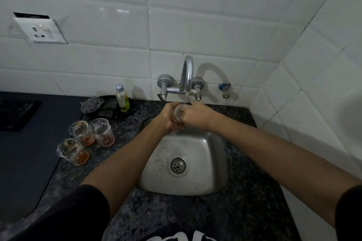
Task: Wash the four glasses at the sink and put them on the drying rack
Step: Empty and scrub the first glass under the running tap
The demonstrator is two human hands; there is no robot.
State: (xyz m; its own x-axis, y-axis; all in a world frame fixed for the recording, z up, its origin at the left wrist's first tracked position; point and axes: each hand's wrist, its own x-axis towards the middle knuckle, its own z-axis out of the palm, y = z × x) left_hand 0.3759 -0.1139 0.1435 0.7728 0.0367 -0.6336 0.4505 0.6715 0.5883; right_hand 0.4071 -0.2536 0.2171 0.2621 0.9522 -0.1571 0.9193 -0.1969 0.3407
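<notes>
Item: glass (pixel 178 112), under the tap (pixel 187 76) stream, over the sink (pixel 205 162). Your left hand (pixel 167 116) and right hand (pixel 197 116) both wrap it. Risk: wet grip slips, glass drops into steel. Three dirty glasses (pixel 86 139) wait on the desk (pixel 244 221), close together; you could knock one over.

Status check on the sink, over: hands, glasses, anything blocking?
Left hand and right hand both grip one glass under the running tap. Three dirty glasses wait on the counter left of the sink. No obstruction; drying rack not in view.
</notes>
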